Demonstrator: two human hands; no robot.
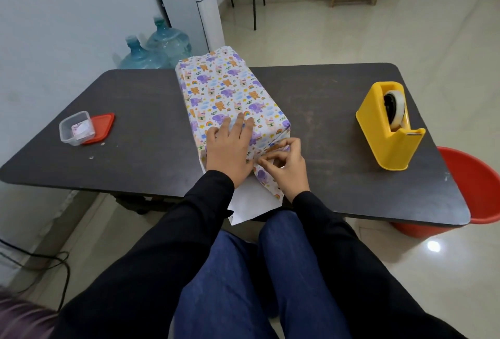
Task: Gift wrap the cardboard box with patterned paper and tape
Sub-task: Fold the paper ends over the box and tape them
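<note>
At the box's [230,89] near end: left hand [230,146] flat, fingers released, pinning paper [254,203]; right hand [284,165] fingers pinching a flap to crease it.

Single head-worn wide-angle view — forward and down, close over the dark table [311,100].

Long black sleeves [205,195] — blue jeans [230,284].

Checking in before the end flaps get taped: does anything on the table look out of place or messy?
Mostly tidy. The paper's white underside hangs loose over the table's near edge, its end fold unfinished. A few small scraps lie near the clear container, whose red lid is off beside it. The tape dispenser stands upright.
</note>
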